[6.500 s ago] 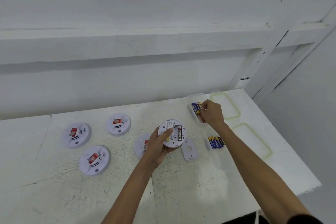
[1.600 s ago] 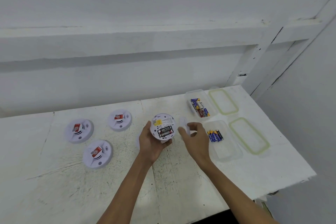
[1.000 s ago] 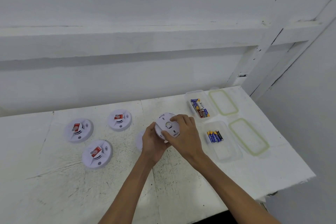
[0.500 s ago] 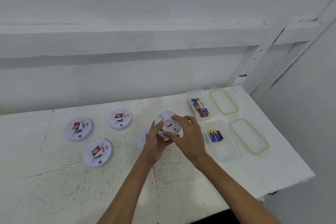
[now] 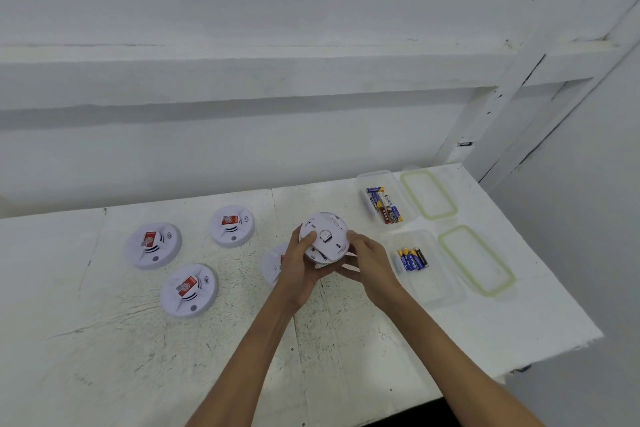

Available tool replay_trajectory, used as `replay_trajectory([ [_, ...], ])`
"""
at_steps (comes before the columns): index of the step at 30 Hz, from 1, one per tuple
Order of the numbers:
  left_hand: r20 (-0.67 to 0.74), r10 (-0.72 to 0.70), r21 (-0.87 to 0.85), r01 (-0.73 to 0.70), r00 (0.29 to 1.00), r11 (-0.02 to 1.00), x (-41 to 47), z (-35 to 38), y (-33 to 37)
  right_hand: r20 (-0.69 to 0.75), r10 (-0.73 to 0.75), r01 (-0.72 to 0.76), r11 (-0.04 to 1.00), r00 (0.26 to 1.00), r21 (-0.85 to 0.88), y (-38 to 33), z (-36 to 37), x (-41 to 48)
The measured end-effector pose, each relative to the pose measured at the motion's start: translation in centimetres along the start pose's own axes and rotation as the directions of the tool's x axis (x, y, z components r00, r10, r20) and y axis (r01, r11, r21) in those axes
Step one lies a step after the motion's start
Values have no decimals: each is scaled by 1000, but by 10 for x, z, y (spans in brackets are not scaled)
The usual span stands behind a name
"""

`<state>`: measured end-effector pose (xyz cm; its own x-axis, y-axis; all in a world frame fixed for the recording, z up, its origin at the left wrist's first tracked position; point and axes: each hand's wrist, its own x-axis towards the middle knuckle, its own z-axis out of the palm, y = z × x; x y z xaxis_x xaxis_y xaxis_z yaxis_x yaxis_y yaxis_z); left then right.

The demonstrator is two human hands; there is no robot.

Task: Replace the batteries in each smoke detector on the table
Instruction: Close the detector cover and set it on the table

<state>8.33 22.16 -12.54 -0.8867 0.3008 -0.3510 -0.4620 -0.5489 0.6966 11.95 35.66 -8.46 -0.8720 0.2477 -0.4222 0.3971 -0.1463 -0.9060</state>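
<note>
white table, four smoke detectors, two tubs, two lids

Head view. I see both hands above the tabletop. The left hand grips the raised smoke detector, thumb on its back face; the right hand holds its right rim. Face-up at left, each with a red label, lie the far-left detector, the rear detector and the front detector. A fourth detector sits partly hidden behind the left hand. At right, the far container and the near container each hold batteries, with the far lid and the near lid beside them.
</note>
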Motion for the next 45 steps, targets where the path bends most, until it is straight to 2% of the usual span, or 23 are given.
replay_trajectory([
  [5,7,59,30,-59,998,998,-3,1,0,-54,-17,14,999,998,-51,3,4,6],
  [9,10,80,63,-81,997,995,-5,4,-2,-48,159,-150,978,986,146,3,8,9],
  [11,5,73,80,-73,997,994,-6,8,-6,-33,249,-229,930,968,289,5,11,11],
  [14,-7,66,98,-65,998,993,-7,13,-10,3,304,-275,858,953,434,9,13,16],
  [19,28,11,66,-13,1000,998,-6,13,-11,26,339,-301,795,941,526,11,9,22],
  [22,34,38,70,-41,999,997,-8,14,-15,33,367,-328,784,930,526,10,9,23],
  [38,-55,78,64,-74,995,995,-5,20,-26,-102,386,-240,737,917,632,10,16,33],
  [45,-43,104,77,-100,994,992,-3,23,-19,-70,267,-161,748,961,643,12,16,35],
])
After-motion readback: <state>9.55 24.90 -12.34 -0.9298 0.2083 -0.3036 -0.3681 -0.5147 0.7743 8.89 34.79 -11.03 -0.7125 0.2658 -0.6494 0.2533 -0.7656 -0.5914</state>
